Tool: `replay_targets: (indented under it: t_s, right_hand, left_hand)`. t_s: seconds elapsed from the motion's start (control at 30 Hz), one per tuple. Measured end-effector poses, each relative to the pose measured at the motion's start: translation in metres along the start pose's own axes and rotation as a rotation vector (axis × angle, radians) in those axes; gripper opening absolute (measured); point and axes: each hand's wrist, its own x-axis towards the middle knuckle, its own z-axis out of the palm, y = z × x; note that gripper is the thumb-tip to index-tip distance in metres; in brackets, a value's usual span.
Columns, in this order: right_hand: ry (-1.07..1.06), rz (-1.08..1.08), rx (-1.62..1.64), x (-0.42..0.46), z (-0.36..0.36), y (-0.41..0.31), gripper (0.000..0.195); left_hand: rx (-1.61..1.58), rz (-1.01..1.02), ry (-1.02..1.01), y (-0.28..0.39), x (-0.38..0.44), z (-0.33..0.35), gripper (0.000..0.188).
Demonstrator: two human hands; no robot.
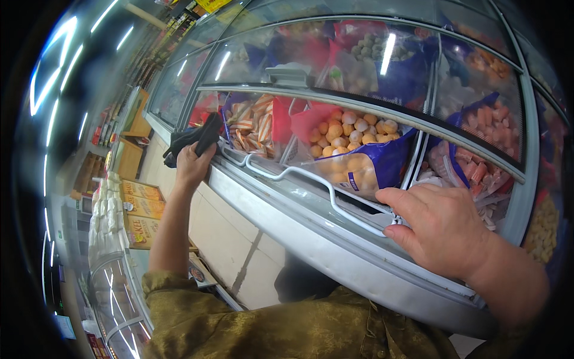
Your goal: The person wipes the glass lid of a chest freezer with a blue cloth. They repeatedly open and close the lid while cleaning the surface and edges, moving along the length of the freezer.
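Observation:
My left hand [193,165] grips a bunched black cloth [193,138] at the left corner of an open chest freezer [287,226]. My right hand [441,229] has thumb and fingers around the front right corner of a white wire basket [309,172]. Inside that basket, an open blue-and-clear plastic bag [386,164] holds round orange-and-white food balls [336,134]. To its left lies a bag of orange-and-white striped pieces [258,125]. Pink chunks [473,168] fill a bag to the right of my right hand.
A sliding glass lid [350,67] with a grey handle [289,75] covers the freezer's rear, above more bagged food. On the left stand yellow cartons [141,206], a curved glass display case [119,296] and stocked shelves [148,58]. Tiled floor [219,229] lies between.

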Motion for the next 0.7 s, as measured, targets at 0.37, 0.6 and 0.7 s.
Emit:
replay_targets:
  t_s: [0.37,0.6,0.7]
  right_hand:
    - [-0.049,0.023,0.06,0.0,-0.001,-0.002,0.03]
    - [-0.044,0.034,0.073,-0.003,-0.002,-0.002,0.032]
    - [-0.038,0.007,0.059,-0.003,0.0,-0.001,0.034]
  left_hand:
    - [0.17,-0.06,-0.302,0.003,0.035,-0.015,0.039]
    - [-0.039,-0.152,-0.246,-0.005,0.034,-0.015,0.039]
    - [-0.017,-0.193,-0.139,-0.029,0.045,-0.009,0.046]
